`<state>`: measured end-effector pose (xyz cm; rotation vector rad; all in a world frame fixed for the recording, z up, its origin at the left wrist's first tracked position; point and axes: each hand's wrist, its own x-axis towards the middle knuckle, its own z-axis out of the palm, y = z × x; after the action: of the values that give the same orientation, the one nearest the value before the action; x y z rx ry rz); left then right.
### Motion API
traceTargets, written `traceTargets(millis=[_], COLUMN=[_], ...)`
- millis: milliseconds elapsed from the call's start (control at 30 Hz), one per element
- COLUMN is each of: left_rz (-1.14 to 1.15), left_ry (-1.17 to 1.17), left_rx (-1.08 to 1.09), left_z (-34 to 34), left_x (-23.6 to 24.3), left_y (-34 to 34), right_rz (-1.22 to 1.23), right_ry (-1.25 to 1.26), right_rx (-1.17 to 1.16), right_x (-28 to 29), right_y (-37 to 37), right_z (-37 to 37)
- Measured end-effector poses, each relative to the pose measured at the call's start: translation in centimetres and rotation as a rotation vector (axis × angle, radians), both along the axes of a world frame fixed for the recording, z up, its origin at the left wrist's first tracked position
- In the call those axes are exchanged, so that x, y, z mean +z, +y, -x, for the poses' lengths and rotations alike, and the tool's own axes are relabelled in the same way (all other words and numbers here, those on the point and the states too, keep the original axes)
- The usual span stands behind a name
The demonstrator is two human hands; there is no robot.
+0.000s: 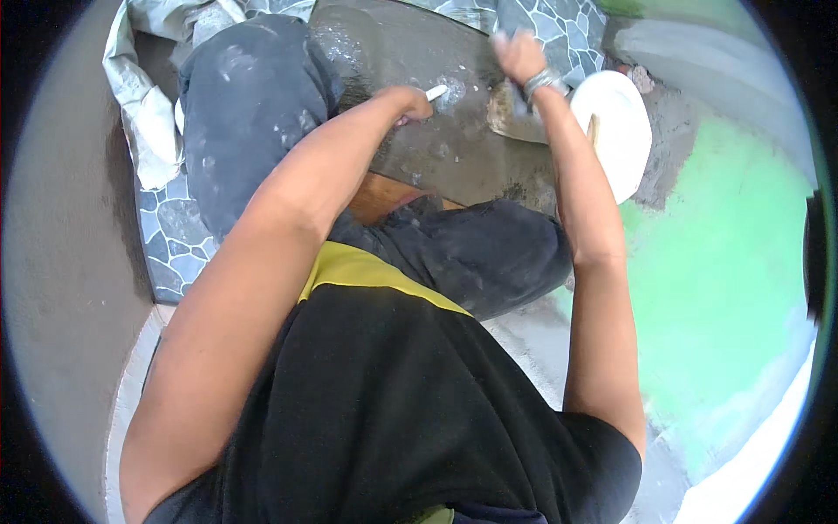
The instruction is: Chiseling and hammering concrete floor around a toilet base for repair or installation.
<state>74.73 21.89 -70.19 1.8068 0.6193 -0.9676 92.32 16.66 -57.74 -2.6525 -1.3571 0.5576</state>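
My left hand (412, 104) is closed around a short white rod (436, 92), whose end meets the wet grey slab (410, 48) in front of me. Small pale flecks lie around that end. My right hand (521, 59) is raised to the right of it, fingers curled and smeared by motion. A dark grey shape (515, 17) shows just beyond this hand; I cannot make out what it is or whether it is gripped. Silvery bangles (546, 79) circle the right wrist. Below that wrist is a brownish, block-like piece (513, 118), partly hidden by the forearm.
A white rounded container or lid (621, 131) is right of my right forearm. A crumpled pale sack (144, 105) lies at the left over stone-patterned sheeting (175, 231). A plastered wall (70, 262) rises at left; green-stained floor (716, 288) spreads at right. My bent knees flank the slab.
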Motion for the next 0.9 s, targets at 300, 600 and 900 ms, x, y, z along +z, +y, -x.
traceTargets(millis=[300,600,900], left_rz=[-0.050,-0.043,-0.206], left_ry=[0.022,-0.046,-0.139], left_rx=[0.065,0.131,0.127], left_z=[0.6,1.6,2.3], left_x=[1.2,2.2,1.2], left_y=[-0.5,-0.6,-4.1], right_rz=[0.250,0.753,0.454], right_ry=[-0.084,0.035,-0.030], right_rx=[0.182,0.330,0.128], right_x=[1.2,0.2,-1.1], right_y=[2.3,0.0,-4.0], right_z=[-2.0,0.9,1.5])
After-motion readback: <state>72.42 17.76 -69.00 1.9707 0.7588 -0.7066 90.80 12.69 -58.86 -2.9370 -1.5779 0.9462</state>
